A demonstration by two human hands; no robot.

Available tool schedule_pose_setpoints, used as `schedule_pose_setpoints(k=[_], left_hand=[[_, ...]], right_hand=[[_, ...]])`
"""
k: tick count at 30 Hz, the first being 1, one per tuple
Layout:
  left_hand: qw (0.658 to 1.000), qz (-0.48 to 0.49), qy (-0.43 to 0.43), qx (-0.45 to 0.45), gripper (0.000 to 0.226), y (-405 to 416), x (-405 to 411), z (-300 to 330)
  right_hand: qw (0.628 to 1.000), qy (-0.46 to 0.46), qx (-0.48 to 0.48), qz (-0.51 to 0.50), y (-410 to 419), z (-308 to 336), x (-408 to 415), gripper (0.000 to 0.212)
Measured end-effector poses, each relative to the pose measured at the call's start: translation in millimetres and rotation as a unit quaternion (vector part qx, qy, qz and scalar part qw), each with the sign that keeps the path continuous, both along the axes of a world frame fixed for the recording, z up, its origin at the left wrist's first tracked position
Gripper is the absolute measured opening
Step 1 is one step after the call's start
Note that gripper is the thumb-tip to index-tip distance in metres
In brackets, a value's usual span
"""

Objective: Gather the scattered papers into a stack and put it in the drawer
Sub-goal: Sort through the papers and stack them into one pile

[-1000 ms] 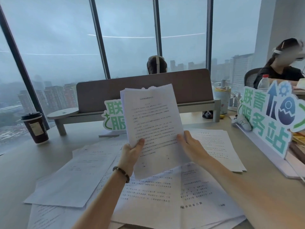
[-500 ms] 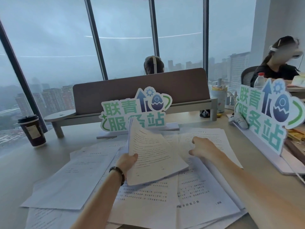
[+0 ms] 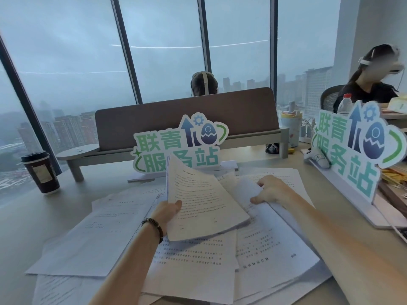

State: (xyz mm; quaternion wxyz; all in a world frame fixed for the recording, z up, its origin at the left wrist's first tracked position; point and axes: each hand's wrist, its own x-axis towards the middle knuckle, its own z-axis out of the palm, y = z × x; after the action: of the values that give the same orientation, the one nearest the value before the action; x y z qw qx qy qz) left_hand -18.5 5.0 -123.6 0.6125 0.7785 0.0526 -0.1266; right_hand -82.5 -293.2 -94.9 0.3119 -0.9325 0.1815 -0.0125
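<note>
From my remote seat I saw the left hand (image 3: 168,211), a dark beaded bracelet (image 3: 154,228) on its wrist, pinching a thin sheaf of white printed sheets (image 3: 202,203) at its left edge, thumb on top; the fingers beneath were hidden, so I could not tell how they lay. The sheaf was tilted, its far corner lifted toward twelve o'clock and its near edge resting on the scattered white printed papers (image 3: 193,260) that covered the pale tabletop (image 3: 26,221). At about two o'clock from that hand, the right hand (image 3: 273,191) gripped a curled white page (image 3: 246,190), its fingers (image 3: 267,180) bent over the rolled-up edge and the thumb underneath. More loose sheets fanned out toward eight o'clock and five o'clock, overlapping one another. Just beyond the sheaf at twelve o'clock stood a green-and-white cut-out sign with Chinese lettering (image 3: 179,146), and a second one like it (image 3: 356,146) stood at two o'clock. A dark brown paper coffee cup with a black lid (image 3: 40,171) stood well apart at ten o'clock. Behind the grey-brown desk divider (image 3: 187,115) I could see the top of a seated person's head (image 3: 203,83), and another person (image 3: 370,84) sat at one o'clock.
</note>
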Motion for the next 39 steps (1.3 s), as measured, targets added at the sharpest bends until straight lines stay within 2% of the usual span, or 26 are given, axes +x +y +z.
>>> schedule_pose_setpoints(k=[3,8,12,15,17,18,20,22,30,36,39], left_hand=[[1.000,0.001,0.013,-0.025,0.025,2,1,2],[0.998,-0.002,0.014,-0.060,0.018,3,1,2],[0.996,-0.007,0.020,-0.085,0.012,3,1,3],[0.996,-0.011,0.021,-0.089,0.013,3,1,3],[0.996,-0.018,0.025,-0.083,0.014,3,0,3],[0.996,-0.022,0.027,-0.080,0.013,3,-1,3],[0.996,-0.029,0.035,-0.075,0.012,2,-3,3],[0.996,-0.039,0.040,-0.069,0.013,1,-4,3],[0.997,-0.051,0.035,-0.044,0.024,-3,-5,0],[0.998,-0.057,0.022,-0.021,0.023,-6,-7,-1],[0.998,-0.060,0.017,-0.010,0.025,-6,-6,-2]], right_hand=[[0.999,-0.047,0.003,-0.018,-8,0,0,0.034],[0.991,-0.101,-0.001,-0.087,-26,-5,1,0.026],[0.983,-0.114,-0.046,-0.133,-42,-13,5,0.009],[0.983,-0.081,-0.072,-0.151,-42,-16,2,0.019],[0.981,-0.018,-0.123,-0.149,-39,-16,-1,0.006],[0.977,0.023,-0.148,-0.151,-39,-16,-1,0.009],[0.966,0.099,-0.177,-0.158,-40,-17,1,0.028],[0.961,0.132,-0.183,-0.160,-40,-19,3,0.035],[0.974,0.088,-0.139,-0.154,-45,-19,2,0.033],[0.979,0.055,-0.121,-0.156,-43,-18,1,0.046],[0.976,0.071,-0.121,-0.168,-41,-17,0,0.037]])
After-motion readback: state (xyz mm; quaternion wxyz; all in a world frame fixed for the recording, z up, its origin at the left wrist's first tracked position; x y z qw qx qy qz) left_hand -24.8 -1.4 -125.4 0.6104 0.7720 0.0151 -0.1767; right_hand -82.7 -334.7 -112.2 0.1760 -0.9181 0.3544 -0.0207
